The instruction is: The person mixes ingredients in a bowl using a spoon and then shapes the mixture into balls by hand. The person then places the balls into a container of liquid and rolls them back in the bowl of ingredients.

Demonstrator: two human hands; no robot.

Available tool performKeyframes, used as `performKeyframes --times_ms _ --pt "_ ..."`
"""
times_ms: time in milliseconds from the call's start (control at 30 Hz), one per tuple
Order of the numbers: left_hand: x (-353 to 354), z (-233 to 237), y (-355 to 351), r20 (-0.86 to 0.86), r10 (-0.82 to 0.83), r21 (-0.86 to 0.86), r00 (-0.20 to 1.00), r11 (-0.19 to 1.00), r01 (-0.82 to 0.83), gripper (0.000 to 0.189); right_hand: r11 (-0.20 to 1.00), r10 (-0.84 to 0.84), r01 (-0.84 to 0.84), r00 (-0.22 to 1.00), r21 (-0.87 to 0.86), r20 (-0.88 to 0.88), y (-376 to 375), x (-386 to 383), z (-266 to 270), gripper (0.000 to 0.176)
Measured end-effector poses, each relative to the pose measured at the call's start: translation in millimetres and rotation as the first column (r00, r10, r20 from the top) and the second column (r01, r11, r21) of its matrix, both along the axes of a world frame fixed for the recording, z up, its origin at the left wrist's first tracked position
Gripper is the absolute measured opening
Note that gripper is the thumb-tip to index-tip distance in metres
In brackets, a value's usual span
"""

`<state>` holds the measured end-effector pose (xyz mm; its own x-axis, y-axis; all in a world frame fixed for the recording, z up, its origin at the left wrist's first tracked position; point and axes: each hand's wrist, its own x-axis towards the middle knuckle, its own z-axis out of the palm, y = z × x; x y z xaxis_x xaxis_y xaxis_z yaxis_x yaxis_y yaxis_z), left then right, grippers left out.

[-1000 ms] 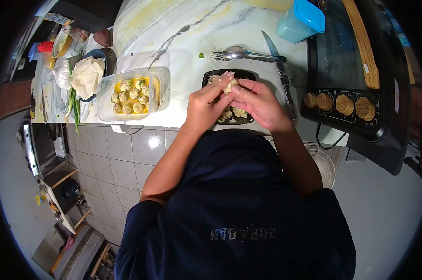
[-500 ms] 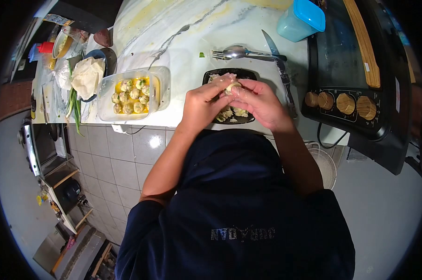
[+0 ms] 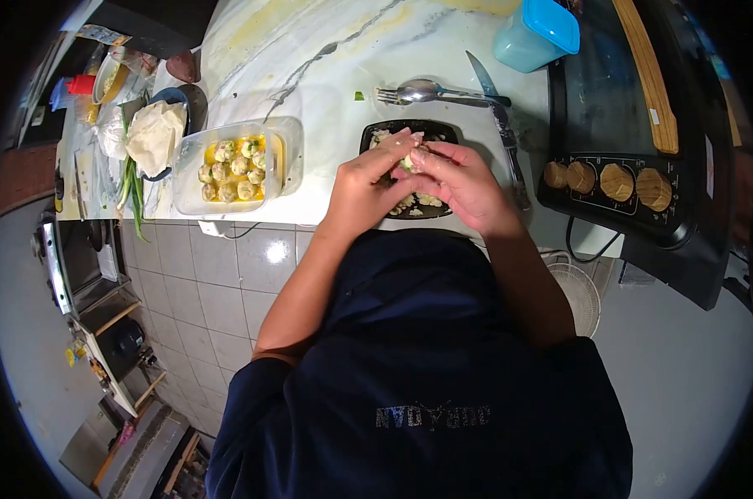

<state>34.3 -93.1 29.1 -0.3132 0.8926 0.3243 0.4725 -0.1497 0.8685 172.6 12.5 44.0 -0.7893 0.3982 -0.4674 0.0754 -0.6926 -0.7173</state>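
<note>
My left hand (image 3: 361, 185) and my right hand (image 3: 470, 187) meet over a black tray (image 3: 440, 130), fingers curled around a small pale lump of food mixture (image 3: 409, 164). Green flecks show in the lump, and my fingers hide much of it. More crumbly pale mixture (image 3: 427, 200) lies in the tray below. To the left stands a clear plastic container (image 3: 190, 179), where several round balls (image 3: 220, 170) with green bits sit in yellow liquid.
Behind the tray lie a fork (image 3: 390, 96), a spoon (image 3: 421, 88) and a knife (image 3: 481, 75). A blue-lidded container (image 3: 533, 40) and a black oven (image 3: 616, 218) stand at right. Green onions (image 3: 133, 190) and a dark bowl with pale wrappers (image 3: 155, 137) are at left.
My fingers have shifted slightly around the lump, and it shows a little differently between them. Both hands stay over the tray; the container of balls has not moved.
</note>
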Motion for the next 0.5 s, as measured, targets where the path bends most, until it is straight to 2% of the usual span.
performKeyframes --times_ms 33,100,133,200,233,267,333,367,400,467,500 --pt "-0.9 1.8 0.1 0.002 -0.002 -0.001 1.000 1.000 0.002 0.048 0.999 0.031 -0.032 0.999 -0.025 -0.018 1.2 0.1 -1.0 0.034" --pt "-6.3 7.3 -1.7 0.138 -0.042 -0.077 0.990 0.996 0.053 0.039 0.997 0.070 -0.070 0.997 0.009 0.034 5.9 1.2 0.0 0.034" --pt "-9.9 2.5 0.0 0.137 -0.042 -0.079 0.990 0.995 0.053 0.039 0.993 0.108 -0.112 0.991 0.045 0.084 8.2 0.8 0.0 0.034" --pt "-16.1 -4.2 6.8 -0.050 -0.128 -0.021 0.990 0.992 0.127 0.048 0.995 0.087 -0.090 0.993 0.033 0.082 8.6 -2.7 -0.4 0.035" --pt "-17.1 -1.2 5.7 0.008 -0.153 -0.158 0.988 0.976 0.152 0.057 0.997 0.061 -0.063 0.997 0.036 0.057 9.4 -3.6 1.1 0.035" --pt "-17.6 1.8 6.9 0.009 -0.151 -0.159 0.989 0.976 0.150 0.057 0.999 0.036 -0.037 0.999 0.039 0.030 10.9 -4.7 1.4 0.035" --pt "-14.9 10.0 10.9 0.027 -0.034 -0.092 0.999 0.995 0.037 0.054 0.999 -0.009 0.009 1.000 0.035 -0.019 12.3 -3.3 -0.2 0.036" --pt "-12.6 8.9 13.7 0.127 0.033 -0.026 0.991 0.999 -0.030 0.048 0.996 -0.070 0.070 0.998 0.056 -0.005 15.4 -0.4 2.4 0.036" --pt "-14.8 11.5 11.2 0.160 0.095 -0.140 0.983 0.987 -0.072 0.043 0.988 -0.132 0.131 0.991 0.077 0.009 17.3 2.3 5.3 0.036" --pt "-17.4 13.0 7.4 -0.021 0.038 -0.205 0.999 0.978 -0.041 0.033 0.983 -0.152 0.150 0.988 0.111 0.008 22.4 8.1 2.7 0.036" --pt "-16.0 10.4 7.0 -0.020 0.035 -0.207 0.999 0.978 -0.038 0.033 0.979 -0.162 0.157 0.986 0.131 0.032 23.9 9.5 5.7 0.036"
